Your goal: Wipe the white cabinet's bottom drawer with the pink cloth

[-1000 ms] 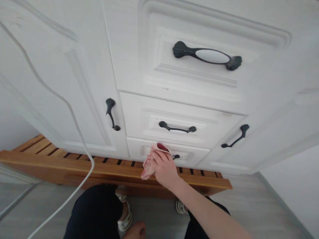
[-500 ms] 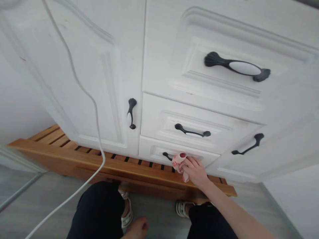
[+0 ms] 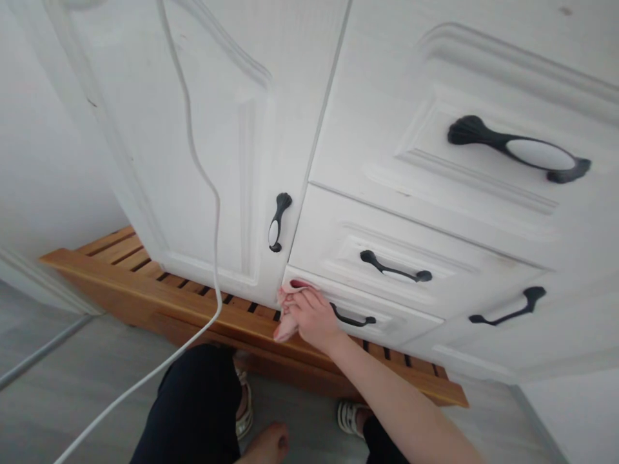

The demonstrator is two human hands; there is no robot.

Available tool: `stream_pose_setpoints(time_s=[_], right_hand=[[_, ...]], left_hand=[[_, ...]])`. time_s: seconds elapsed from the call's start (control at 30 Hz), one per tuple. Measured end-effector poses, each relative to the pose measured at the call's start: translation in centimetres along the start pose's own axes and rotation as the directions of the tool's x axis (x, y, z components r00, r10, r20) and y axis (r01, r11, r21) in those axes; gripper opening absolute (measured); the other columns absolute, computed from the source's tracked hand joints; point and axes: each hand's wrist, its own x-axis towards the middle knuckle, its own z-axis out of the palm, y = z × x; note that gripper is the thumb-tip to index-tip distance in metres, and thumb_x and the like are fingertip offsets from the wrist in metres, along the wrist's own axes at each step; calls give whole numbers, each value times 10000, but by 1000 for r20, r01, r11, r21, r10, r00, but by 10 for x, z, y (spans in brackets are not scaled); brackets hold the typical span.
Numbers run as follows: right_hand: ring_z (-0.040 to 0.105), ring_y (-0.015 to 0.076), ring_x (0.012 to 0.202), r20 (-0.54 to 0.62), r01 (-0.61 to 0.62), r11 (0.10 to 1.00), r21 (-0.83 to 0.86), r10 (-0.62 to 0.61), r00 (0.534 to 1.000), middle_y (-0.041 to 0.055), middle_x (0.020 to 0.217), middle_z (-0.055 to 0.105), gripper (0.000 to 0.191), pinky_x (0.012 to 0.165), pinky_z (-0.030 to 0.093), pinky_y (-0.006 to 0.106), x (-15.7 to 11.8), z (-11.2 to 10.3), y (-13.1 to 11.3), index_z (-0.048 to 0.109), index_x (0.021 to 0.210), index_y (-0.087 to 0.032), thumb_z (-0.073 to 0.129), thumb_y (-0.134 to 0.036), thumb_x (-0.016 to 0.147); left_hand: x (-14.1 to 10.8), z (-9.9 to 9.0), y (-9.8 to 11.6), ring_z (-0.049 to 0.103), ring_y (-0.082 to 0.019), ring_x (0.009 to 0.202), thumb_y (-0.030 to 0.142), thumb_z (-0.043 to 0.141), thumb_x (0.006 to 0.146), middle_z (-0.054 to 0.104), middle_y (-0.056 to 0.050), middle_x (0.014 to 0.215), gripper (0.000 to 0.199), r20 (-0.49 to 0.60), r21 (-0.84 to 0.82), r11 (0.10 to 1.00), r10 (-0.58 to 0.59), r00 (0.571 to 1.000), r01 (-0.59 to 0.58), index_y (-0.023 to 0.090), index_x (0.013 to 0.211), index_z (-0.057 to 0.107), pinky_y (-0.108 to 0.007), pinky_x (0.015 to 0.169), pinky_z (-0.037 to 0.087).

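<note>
My right hand presses a crumpled pink cloth against the left end of the bottom drawer of a white cabinet. The cloth sits just left of that drawer's black handle, and my fingers cover the handle's left end. Only a small part of my left hand shows at the bottom edge, low between my knees, with nothing visible in it.
A white cable hangs across the left cabinet door and down past my knee. The cabinet stands on a slatted wooden platform. Black handles sit on the left door, the middle drawer, the top drawer and the right door.
My right hand slid the cloth right along the bottom drawer, then back to its left end. The view has shifted so the cabinet sits further right.
</note>
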Motion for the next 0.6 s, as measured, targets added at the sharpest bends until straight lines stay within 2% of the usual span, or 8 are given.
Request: stream_pose_setpoints(time_s=[0.07, 0.13, 0.23, 0.3, 0.4, 0.5, 0.6], right_hand=[[516, 182, 1176, 125, 108, 993, 43, -113, 986, 44, 1170, 670, 197, 1097, 367, 334, 22, 35, 0, 629, 1095, -186, 477, -222, 975], [506, 160, 1199, 185, 159, 985, 69, -169, 968, 29, 1197, 668, 214, 1066, 387, 297, 30, 61, -2, 633, 1084, -185, 443, -226, 995], [501, 146, 1206, 224, 158, 985, 75, -171, 959, 37, 1208, 661, 243, 1051, 388, 273, 15, 72, 1, 622, 1127, -173, 422, -236, 1005], [518, 161, 1168, 259, 158, 985, 73, -172, 951, 47, 1170, 667, 261, 1041, 394, 289, -10, 61, 10, 605, 1177, -158, 428, -240, 1003], [539, 174, 1120, 319, 150, 987, 57, -160, 934, 39, 1116, 678, 232, 1006, 409, 296, -65, 28, 34, 624, 1153, -172, 476, -218, 980], [552, 169, 1109, 358, 76, 997, 1, -71, 931, 43, 1120, 685, 240, 931, 436, 289, -127, -7, 60, 631, 1164, -196, 492, -193, 968], [562, 182, 1091, 357, -39, 997, -61, 58, 932, 33, 1126, 691, 234, 975, 416, 318, -182, -35, 77, 644, 1154, -232, 529, -205, 952]], left_hand=[[-1, 0, 0, 653, -190, 1002, 142, 465, 826, 705, -56, 1048, 275, 4, 18, 1000, 1, 1000, -2, 220, 988, 673, -269, 847, 442], [0, 1, -2, 649, -176, 997, 123, 464, 820, 702, -46, 1032, 278, 17, 38, 999, 1, 1000, -2, 217, 986, 666, -252, 847, 440], [2, 0, -5, 647, -159, 974, 100, 472, 804, 702, -38, 1009, 269, 38, 50, 999, 6, 999, -7, 206, 968, 658, -231, 836, 439], [4, 0, -8, 641, -154, 975, 110, 458, 819, 701, -38, 1013, 257, 31, 45, 999, 20, 999, -21, 205, 953, 656, -229, 844, 435], [5, 1, -10, 645, -156, 966, 123, 444, 828, 706, -29, 990, 253, 17, 39, 999, 26, 1000, -27, 218, 929, 656, -236, 836, 434], [8, 3, -9, 651, -158, 956, 135, 452, 827, 711, -12, 971, 240, 21, 51, 999, 15, 1000, -16, 239, 917, 648, -243, 825, 435], [8, 7, -7, 654, -163, 962, 134, 458, 824, 718, -24, 979, 238, 43, 84, 996, 10, 999, -14, 234, 920, 651, -250, 829, 435]])
